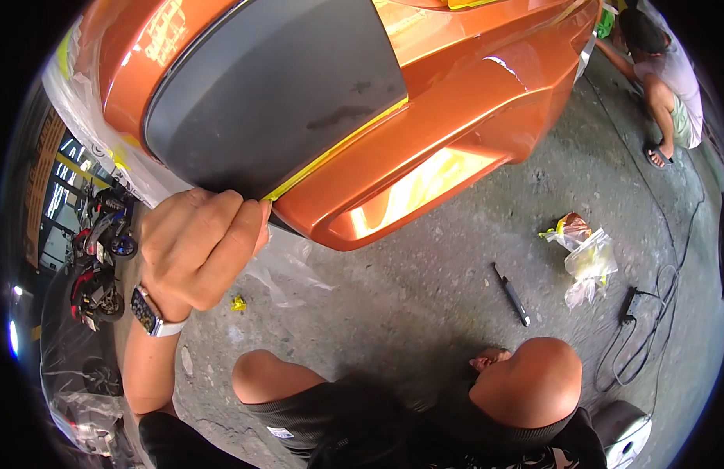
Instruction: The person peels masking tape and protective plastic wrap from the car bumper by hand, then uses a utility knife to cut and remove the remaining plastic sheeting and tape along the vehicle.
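at nine o'clock the left hand [202,250] pinches the near end of the yellow tape [337,148], which runs toward two o'clock along the black panel [276,86] on the orange bumper [471,113], while i cannot tell the right hand's state and a black tool [513,298] lies at four o'clock.

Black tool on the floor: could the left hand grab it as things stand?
Probably not right away: the left hand seems to be pinching the yellow tape, well away from the black tool. Nothing covers it on the floor, though.
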A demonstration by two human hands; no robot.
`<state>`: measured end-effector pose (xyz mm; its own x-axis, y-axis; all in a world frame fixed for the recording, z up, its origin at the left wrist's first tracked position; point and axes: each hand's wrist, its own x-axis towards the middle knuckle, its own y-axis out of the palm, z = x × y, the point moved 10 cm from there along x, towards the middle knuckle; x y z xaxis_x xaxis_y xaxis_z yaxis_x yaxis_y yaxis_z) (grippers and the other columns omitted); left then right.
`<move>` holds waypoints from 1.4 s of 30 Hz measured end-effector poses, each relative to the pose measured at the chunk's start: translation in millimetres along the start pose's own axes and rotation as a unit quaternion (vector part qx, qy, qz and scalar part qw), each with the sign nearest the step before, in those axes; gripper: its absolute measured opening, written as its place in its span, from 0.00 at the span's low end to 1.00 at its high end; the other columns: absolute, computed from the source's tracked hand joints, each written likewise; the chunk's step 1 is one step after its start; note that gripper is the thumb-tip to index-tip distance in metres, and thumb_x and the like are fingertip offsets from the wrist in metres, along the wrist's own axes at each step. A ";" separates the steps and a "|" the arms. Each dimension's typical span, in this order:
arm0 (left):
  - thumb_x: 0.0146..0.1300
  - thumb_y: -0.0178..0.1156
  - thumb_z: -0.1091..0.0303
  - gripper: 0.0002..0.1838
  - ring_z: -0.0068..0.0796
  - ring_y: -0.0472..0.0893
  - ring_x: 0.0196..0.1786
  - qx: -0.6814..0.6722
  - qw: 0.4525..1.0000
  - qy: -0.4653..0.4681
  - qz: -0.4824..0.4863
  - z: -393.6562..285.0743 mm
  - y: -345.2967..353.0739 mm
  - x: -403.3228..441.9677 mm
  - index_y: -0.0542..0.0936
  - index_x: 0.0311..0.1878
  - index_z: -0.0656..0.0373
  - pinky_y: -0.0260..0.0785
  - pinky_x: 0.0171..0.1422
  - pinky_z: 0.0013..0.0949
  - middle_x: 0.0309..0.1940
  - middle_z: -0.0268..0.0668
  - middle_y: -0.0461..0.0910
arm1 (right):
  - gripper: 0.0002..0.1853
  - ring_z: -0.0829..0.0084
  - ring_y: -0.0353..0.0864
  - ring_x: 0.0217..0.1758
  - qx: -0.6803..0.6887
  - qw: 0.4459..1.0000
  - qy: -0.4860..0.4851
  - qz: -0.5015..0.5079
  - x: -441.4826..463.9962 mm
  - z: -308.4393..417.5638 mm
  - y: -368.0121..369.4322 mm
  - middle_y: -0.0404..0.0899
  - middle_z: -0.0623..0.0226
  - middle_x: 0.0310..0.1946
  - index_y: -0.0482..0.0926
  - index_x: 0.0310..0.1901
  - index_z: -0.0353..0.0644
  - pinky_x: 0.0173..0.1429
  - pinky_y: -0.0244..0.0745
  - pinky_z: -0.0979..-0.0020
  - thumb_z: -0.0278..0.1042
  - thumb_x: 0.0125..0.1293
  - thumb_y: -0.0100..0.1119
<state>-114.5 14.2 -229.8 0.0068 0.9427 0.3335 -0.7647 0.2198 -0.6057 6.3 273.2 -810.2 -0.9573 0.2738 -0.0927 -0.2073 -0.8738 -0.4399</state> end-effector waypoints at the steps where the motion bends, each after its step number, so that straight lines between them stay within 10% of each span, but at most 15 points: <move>1: 0.47 0.74 0.76 0.11 0.31 0.79 0.24 0.005 1.000 0.007 -0.012 -1.4 0.4 -4.2 0.84 0.35 0.64 0.72 0.26 0.30 0.31 0.38 0.79 | 0.02 0.61 0.82 0.36 0.003 1.000 0.001 -0.006 -1.1 -0.9 -1.4 0.80 0.58 0.30 0.81 0.36 0.37 0.39 0.77 0.66 0.25 0.67 0.63; 16: 0.35 0.68 0.75 0.20 0.28 0.76 0.27 0.013 0.997 0.078 0.027 -12.7 2.4 3.7 0.87 0.39 0.65 0.69 0.26 0.29 0.35 0.37 0.78 | 0.03 0.59 0.82 0.36 0.040 0.996 0.019 -0.079 -10.7 -20.3 -16.1 0.80 0.57 0.31 0.81 0.37 0.37 0.40 0.77 0.65 0.26 0.68 0.62; 42: 0.45 0.64 0.79 0.14 0.33 0.77 0.37 0.158 0.987 0.021 0.026 2.2 5.0 45.8 0.81 0.38 0.54 0.68 0.41 0.36 0.34 0.31 0.76 | 0.03 0.55 0.82 0.37 0.073 0.981 0.049 -0.170 -34.4 -51.7 -46.5 0.80 0.56 0.33 0.80 0.37 0.37 0.41 0.77 0.62 0.27 0.69 0.61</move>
<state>-119.4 57.9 -215.9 -0.0161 0.9619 0.2729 -0.9276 0.0875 -0.3632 59.3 325.2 -832.7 -0.8054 0.5905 -0.0506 -0.5452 -0.7717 -0.3274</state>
